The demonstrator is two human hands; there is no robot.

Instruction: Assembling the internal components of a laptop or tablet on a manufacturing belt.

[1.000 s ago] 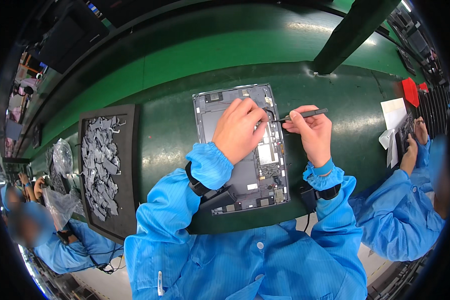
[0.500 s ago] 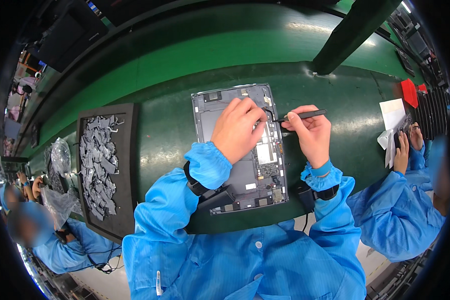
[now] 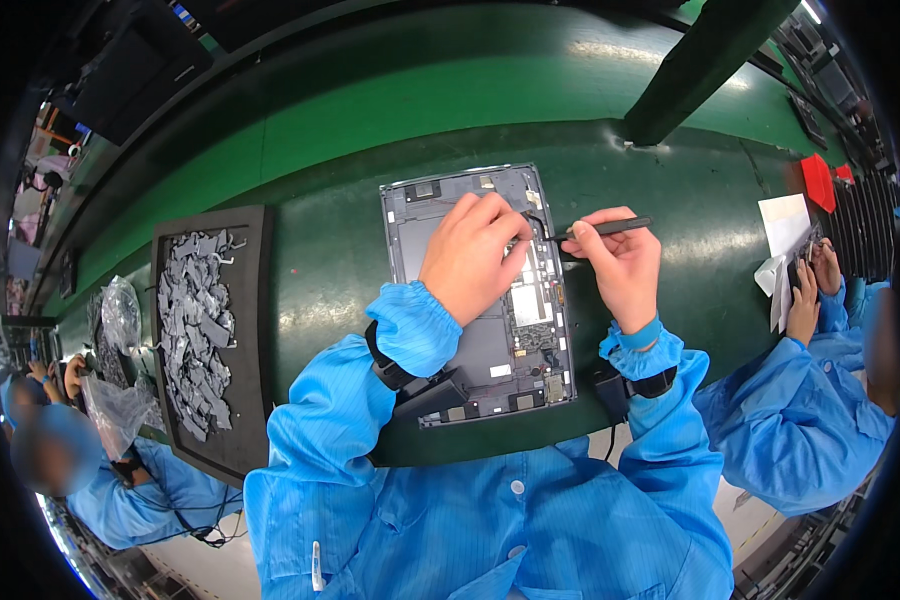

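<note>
An opened tablet-like device (image 3: 470, 360) lies on the green table in front of me, its grey shell, boards and small parts exposed. My left hand (image 3: 477, 255) rests over its upper half with the fingers curled and the thumb and fingertips together. What those fingertips hold, if anything, is hidden; a thin black cable (image 3: 539, 222) shows beside them. In a pinch grip, my right hand (image 3: 618, 265) holds black tweezers (image 3: 625, 226) at the device's right edge. The tip points left, close to the cable and my left fingertips.
On my left stands a dark foam tray (image 3: 266, 330) heaped with grey cut pieces (image 3: 198, 330). Clear plastic bags (image 3: 120, 315) lie beyond it. A dark post (image 3: 705, 70) rises at the back. Co-workers sit at both sides; white paper (image 3: 785, 225) and a red bin (image 3: 818, 183) are at right.
My two hands and the tweezers keep almost the same place over the device. The whole view shifts very slightly. At right, the co-worker's hands move a little.
</note>
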